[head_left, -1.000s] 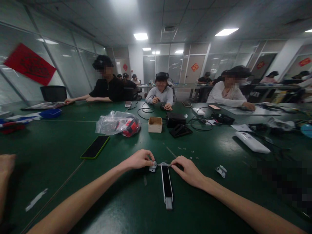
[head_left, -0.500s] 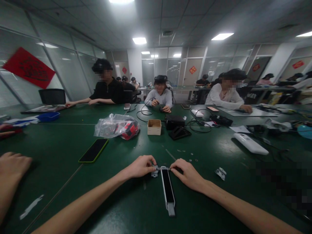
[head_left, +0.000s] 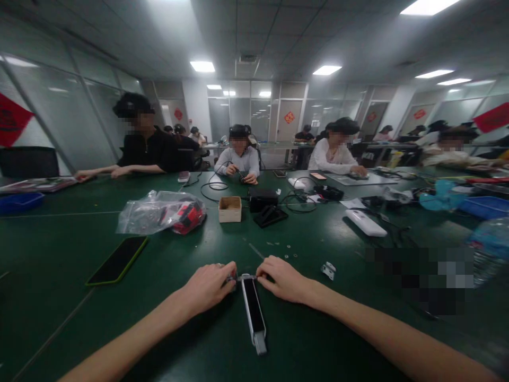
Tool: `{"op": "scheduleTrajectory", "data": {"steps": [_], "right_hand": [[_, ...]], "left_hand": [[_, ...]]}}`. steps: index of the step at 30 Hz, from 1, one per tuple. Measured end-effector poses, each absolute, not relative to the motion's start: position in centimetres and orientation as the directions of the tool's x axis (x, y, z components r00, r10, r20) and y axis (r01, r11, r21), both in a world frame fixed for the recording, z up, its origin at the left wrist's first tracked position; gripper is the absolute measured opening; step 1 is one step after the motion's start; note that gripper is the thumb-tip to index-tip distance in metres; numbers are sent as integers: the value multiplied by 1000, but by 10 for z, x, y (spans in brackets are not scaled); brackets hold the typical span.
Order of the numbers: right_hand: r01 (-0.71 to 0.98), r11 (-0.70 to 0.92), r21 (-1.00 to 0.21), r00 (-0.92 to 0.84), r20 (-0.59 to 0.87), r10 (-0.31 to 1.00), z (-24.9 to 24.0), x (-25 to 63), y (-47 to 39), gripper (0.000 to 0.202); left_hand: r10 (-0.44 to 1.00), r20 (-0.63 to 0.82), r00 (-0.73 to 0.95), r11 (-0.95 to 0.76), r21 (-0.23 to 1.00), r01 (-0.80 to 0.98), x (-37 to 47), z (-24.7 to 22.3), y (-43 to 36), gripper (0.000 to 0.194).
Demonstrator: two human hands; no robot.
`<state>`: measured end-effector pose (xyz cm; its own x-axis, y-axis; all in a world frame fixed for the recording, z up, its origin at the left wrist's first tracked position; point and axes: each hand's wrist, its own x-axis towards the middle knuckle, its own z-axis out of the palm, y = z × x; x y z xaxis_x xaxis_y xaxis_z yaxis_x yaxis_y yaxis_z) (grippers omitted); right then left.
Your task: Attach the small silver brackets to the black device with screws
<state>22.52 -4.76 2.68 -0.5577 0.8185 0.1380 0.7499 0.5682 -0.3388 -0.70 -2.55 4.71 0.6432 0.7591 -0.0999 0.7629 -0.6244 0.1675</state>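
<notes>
Since the earlier frame, the view has turned to the right, and the left hand (head_left: 209, 286) has closed more over the small metal part (head_left: 234, 276), so this part is now mostly hidden. The left fingers are curled and pinch it, just beside the upper end of the long device (head_left: 254, 313). The right hand (head_left: 286, 281) has thumb and forefinger pressed together on the right end of the thin crosspiece (head_left: 249, 277). The long device lies on the green desk (head_left: 191, 355) between the two hands, its black face up and its grey end pointing toward the person.

To the right of the right hand lies a loose metal bracket (head_left: 328, 270), and small rings (head_left: 288, 246) are scattered beyond the hand. A phone (head_left: 117, 261) with green edge lies at the left. Farther away stand a plastic bag (head_left: 147, 215) with red-and-black contents and an open box (head_left: 229, 210).
</notes>
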Motion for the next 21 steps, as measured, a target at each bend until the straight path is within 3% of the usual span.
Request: {"op": "scheduleTrajectory", "data": {"steps": [4, 6, 8, 11, 16, 21], "right_hand": [[817, 530, -226, -550, -32, 834, 68, 254, -44, 29], [900, 397, -182, -415, -75, 907, 90, 276, -43, 28], [975, 217, -53, -222, -147, 964, 104, 301, -41, 28], [998, -4, 70, 26, -315, 949, 107, 329, -34, 31], [998, -12, 57, 41, -559, 828, 85, 343, -19, 19], [993, 98, -59, -114, -561, 820, 83, 330, -18, 15]], "left_hand": [[765, -116, 633, -622, 123, 773, -4, 50, -28, 19], [760, -107, 641, -631, 117, 767, -3, 51, -29, 18], [743, -80, 664, -656, 105, 747, -3, 50, -28, 17], [723, -39, 690, -685, 96, 722, -3, 48, -27, 16], [713, -21, 701, -694, 122, 709, -5, 45, -25, 15], [708, -26, 706, -698, 122, 705, -5, 45, -25, 15]]}}
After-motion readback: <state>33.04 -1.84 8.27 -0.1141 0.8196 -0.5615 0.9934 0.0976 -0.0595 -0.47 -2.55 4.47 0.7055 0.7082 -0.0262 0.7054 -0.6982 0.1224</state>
